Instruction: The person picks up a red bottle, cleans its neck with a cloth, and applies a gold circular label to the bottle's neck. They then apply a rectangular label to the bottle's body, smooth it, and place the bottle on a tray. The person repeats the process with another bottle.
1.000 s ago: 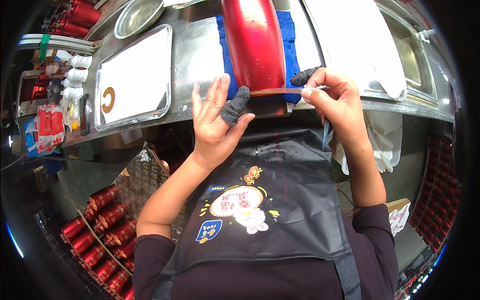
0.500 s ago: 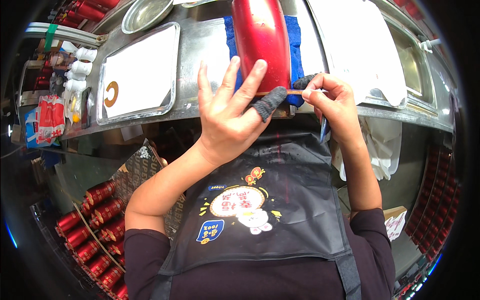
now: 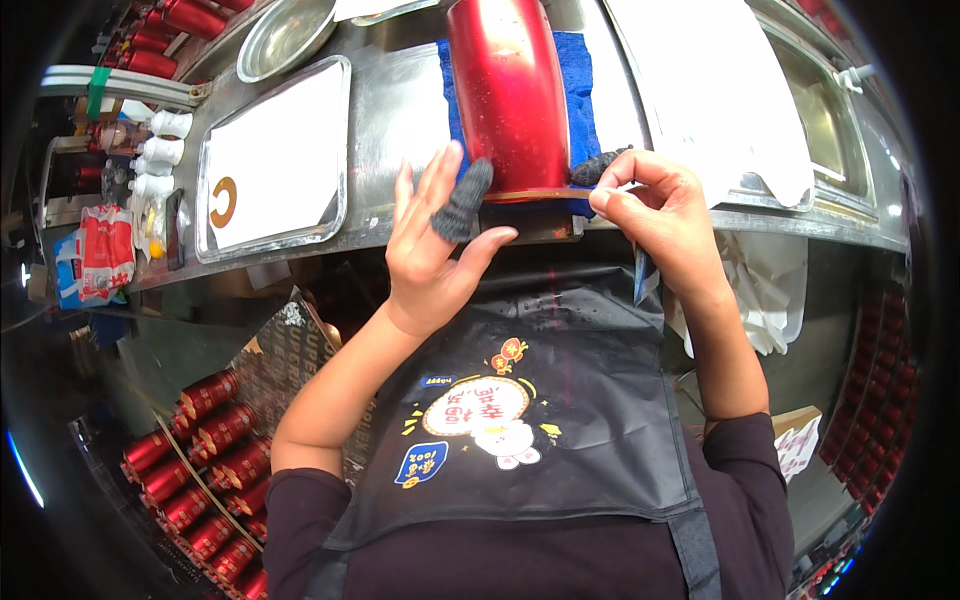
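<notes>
A shiny red metal bottle point(image 3: 510, 100) lies on a blue cloth point(image 3: 580, 100), its near end towards me. Along that end runs a thin gold strip point(image 3: 540, 196). The thumb and index finger of my right hand point(image 3: 665, 210) pinch the strip's right end, and a dark finger cover wraps one of its fingers. A slim bluish tool point(image 3: 641, 275), its kind unclear, pokes out below that palm. My left hand point(image 3: 430, 240) is open at the bottle's left side, thumb apart, a dark knit cover on its index finger. Whether it touches the bottle I cannot tell.
Left on the metal table, a tray point(image 3: 345, 130) holds white sheets with a gold C-shaped piece point(image 3: 224, 202). Behind it sits a metal bowl point(image 3: 285, 40). A white board point(image 3: 715, 100) lies at right. Several red canisters point(image 3: 215, 430) stand low on the left.
My left hand has moved left off the strip at the bottle's near end, and its fingers have drawn closer together. The right hand has shifted slightly left, still pinching.
</notes>
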### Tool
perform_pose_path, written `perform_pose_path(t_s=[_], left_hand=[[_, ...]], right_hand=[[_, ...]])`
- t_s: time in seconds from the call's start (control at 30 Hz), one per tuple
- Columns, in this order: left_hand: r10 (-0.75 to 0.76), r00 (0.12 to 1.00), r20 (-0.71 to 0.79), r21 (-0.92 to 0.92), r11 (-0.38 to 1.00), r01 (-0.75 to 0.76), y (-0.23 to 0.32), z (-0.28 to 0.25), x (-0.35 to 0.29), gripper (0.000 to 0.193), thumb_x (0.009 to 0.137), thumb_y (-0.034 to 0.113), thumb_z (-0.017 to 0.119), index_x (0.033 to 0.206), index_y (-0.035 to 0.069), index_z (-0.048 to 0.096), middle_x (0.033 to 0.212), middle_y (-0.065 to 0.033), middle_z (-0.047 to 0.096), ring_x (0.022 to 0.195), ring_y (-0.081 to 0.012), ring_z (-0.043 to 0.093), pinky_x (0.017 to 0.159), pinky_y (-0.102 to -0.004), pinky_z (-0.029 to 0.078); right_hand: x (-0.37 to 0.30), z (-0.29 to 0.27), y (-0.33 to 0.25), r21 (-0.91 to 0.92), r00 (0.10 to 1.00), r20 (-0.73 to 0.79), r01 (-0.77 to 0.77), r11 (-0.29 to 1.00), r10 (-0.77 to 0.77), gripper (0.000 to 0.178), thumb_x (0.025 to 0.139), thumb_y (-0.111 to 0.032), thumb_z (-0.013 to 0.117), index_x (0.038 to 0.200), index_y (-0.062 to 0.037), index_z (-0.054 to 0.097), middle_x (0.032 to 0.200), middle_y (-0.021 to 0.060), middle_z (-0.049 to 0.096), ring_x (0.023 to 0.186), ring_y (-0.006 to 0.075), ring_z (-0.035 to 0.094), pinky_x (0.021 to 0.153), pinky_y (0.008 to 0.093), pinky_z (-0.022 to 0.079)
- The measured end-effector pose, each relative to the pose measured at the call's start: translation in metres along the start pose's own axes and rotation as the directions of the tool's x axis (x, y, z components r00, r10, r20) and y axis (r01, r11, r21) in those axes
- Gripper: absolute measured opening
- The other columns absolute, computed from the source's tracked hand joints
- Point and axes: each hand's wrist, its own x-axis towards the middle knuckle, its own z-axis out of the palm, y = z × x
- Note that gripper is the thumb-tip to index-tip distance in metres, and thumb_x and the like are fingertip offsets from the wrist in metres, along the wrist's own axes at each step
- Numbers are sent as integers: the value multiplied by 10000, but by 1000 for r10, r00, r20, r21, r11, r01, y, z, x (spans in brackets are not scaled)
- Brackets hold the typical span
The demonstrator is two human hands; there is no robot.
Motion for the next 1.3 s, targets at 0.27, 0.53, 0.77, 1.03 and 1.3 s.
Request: perform_pose_path(t_s=[0.27, 0.53, 0.77, 1.03, 1.3], left_hand=[[123, 991, 49, 143, 981, -129, -2, 3, -5, 422, 758, 166, 852, 1152, 63, 741, 1443, -195, 566, 1299, -411, 562, 1121, -685, 230], [286, 958, 18, 319, 906, -277, 17, 4, 24, 346, 734, 203, 808, 1079, 216, 782, 1440, -125, 587, 1262, -425, 577, 1086, -729, 240], [177, 983, -36, 248, 955, -163, 19, 18, 40, 427, 742, 199, 799, 1162, 139, 748, 1379, -136, 628, 1287, -411, 572, 1084, -657, 339], [-9, 999, -32, 12, 1000, 9, -2, -2, 2, 511, 748, 184, 858, 1215, 40, 711, 1407, -183, 599, 1311, -381, 563, 1120, -622, 317], [115, 993, 41, 124, 985, -119, -10, -1, -7, 364, 766, 185, 855, 1098, 74, 754, 1427, -172, 588, 1295, -413, 566, 1119, -676, 245]], right_hand=[[4, -3, 10, 48, 999, -33, 32, 998, -30, 116, 885, -96, 700, 808, -54, 624, 710, -55, 555, 546, -10, 445, 474, 175, 314], [7, -1, 13, 0, 998, -40, 42, 999, -42, 121, 890, -126, 700, 815, -62, 630, 705, -60, 562, 545, -9, 452, 474, 170, 321], [12, 3, 19, -14, 1000, -18, -4, 1000, 3, 115, 899, -116, 724, 845, -53, 645, 758, -76, 586, 611, -23, 452, 536, 163, 334], [1, 3, 0, -12, 1000, -19, -23, 1000, 22, 96, 890, -76, 711, 837, -37, 642, 792, -72, 578, 660, -23, 449, 577, 165, 323], [4, 1, 6, 43, 998, -34, 48, 998, -46, 103, 886, -84, 704, 817, -50, 636, 727, -79, 550, 623, -22, 441, 540, 170, 310]])
